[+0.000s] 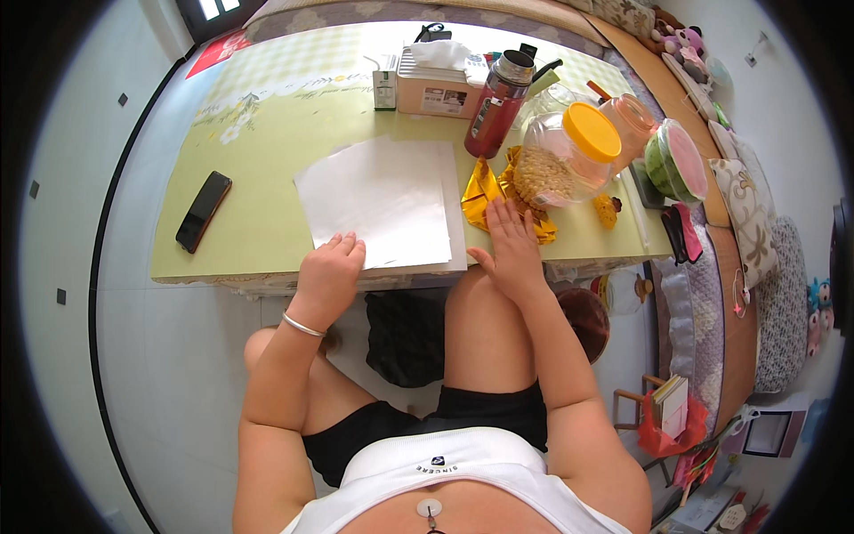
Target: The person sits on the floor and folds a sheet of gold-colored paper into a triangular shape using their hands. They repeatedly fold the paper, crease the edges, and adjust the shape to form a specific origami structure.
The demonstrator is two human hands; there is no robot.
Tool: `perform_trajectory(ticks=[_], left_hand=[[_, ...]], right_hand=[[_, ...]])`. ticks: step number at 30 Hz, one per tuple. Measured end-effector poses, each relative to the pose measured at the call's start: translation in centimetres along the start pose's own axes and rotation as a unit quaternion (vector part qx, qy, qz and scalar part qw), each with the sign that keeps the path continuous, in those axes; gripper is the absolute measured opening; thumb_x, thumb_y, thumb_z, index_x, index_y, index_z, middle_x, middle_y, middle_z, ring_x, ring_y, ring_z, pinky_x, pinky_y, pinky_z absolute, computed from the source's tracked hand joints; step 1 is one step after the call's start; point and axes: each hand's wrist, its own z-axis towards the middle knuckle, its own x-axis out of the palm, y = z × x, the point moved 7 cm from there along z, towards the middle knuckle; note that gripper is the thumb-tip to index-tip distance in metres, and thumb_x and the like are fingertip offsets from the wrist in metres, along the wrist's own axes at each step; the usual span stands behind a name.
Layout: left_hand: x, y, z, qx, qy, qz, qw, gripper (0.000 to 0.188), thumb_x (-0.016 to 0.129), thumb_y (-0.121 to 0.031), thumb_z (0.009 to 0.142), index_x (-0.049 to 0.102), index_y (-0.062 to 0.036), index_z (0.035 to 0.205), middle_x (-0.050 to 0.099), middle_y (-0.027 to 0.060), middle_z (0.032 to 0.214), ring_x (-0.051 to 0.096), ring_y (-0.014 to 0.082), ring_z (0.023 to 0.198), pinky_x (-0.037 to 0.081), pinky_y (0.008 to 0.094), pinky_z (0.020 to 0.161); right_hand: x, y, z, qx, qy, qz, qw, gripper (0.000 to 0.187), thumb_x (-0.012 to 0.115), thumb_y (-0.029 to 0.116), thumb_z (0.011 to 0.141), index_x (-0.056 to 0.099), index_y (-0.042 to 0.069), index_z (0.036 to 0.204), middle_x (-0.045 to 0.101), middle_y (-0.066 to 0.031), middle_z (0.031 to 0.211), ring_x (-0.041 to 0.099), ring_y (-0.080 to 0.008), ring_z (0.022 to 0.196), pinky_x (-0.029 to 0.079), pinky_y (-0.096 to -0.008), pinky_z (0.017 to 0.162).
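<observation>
The left hand (pixel 334 267), a smooth silver bangle (pixel 302 326) on its wrist, has its fingers close together and slightly bent, the fingertips resting at the lower left edge of a loose stack of plain white paper sheets (pixel 378 200); its thumb is hidden, so I cannot tell whether it pinches them. The right hand (pixel 511 240) is open and palm down, fingers a little spread and thumb held out, its fingertips on a crumpled piece of shiny gold foil (pixel 480 191), with no grip visible. The paper lies flat near the front edge of the table, its sheets overlapping unevenly, and the foil is just to its right. Behind the foil stands a round clear plastic jar (pixel 541 178) with a yellow screw lid (pixel 592 132), partly filled with small tan pieces. A red metal flask (pixel 494 111) stands left of the jar, beside a pinkish tissue box (pixel 436 95) and a small white-and-green carton (pixel 384 89). A black smartphone (pixel 204 212) lies well apart at the left on the pale green tablecloth (pixel 249 169). At the right, a cut watermelon (pixel 676 160) sits near the table's edge.
</observation>
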Motion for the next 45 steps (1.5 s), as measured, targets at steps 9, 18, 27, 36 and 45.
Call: perform_trajectory(ticks=[9, 18, 27, 36, 45], left_hand=[[0.1, 1.6, -0.9, -0.105, 0.016, 0.021, 0.994, 0.030, 0.061, -0.001, 0.081, 0.069, 0.0014, 0.110, 0.070, 0.0227, 0.115, 0.069, 0.0363, 0.107, 0.057, 0.0435, 0.091], [-4.0, -1.1, 2.3, -0.070, 0.073, -0.004, 0.995, 0.057, 0.082, -0.035, 0.079, 0.065, 0.0022, 0.119, 0.063, 0.0232, 0.129, 0.057, 0.0399, 0.123, 0.048, 0.0454, 0.100], [5.4, -6.1, 17.9, -0.143, 0.045, -0.193, 0.970, 0.040, 0.074, -0.028, 0.087, 0.067, 0.0001, 0.114, 0.070, 0.0212, 0.109, 0.066, 0.0373, 0.104, 0.052, 0.0430, 0.090], [8.5, -8.4, 21.1, -0.190, 0.108, -0.125, 0.968, 0.064, 0.083, -0.032, 0.075, 0.059, 0.0067, 0.120, 0.064, 0.0250, 0.115, 0.061, 0.0399, 0.110, 0.050, 0.0430, 0.094], [8.9, -11.0, 17.3, -0.098, 0.110, -0.128, 0.981, 0.109, 0.088, -0.038, 0.068, 0.031, 0.0031, 0.151, 0.044, 0.0303, 0.144, 0.048, 0.0427, 0.131, 0.044, 0.0433, 0.106]], right_hand=[[-0.8, -0.2, -0.3, -0.008, -0.017, 0.078, 0.997, 0.066, 0.063, 0.045, 0.095, 0.052, -0.002, 0.140, 0.050, -0.0204, 0.148, 0.041, -0.0365, 0.142, 0.024, -0.0521, 0.120], [-14.5, -5.5, 0.1, 0.040, -0.339, 0.122, 0.932, 0.042, 0.073, 0.012, 0.088, 0.062, 0.003, 0.127, 0.066, -0.0147, 0.123, 0.059, -0.0354, 0.120, 0.046, -0.0430, 0.103], [-14.5, -11.9, 11.0, 0.128, -0.031, -0.011, 0.991, 0.105, 0.077, 0.062, 0.075, 0.038, 0.004, 0.153, 0.035, -0.0305, 0.155, 0.035, -0.0438, 0.144, 0.033, -0.0463, 0.118], [-13.9, -14.1, 11.5, 0.142, -0.044, 0.043, 0.988, 0.095, 0.076, 0.055, 0.069, 0.050, 0.008, 0.147, 0.054, -0.0223, 0.133, 0.051, -0.0389, 0.124, 0.043, -0.0477, 0.106], [-16.2, -14.9, 9.9, 0.131, -0.150, 0.101, 0.975, 0.080, 0.082, 0.049, 0.065, 0.065, 0.011, 0.132, 0.058, -0.0232, 0.128, 0.053, -0.0394, 0.123, 0.044, -0.0461, 0.105]])
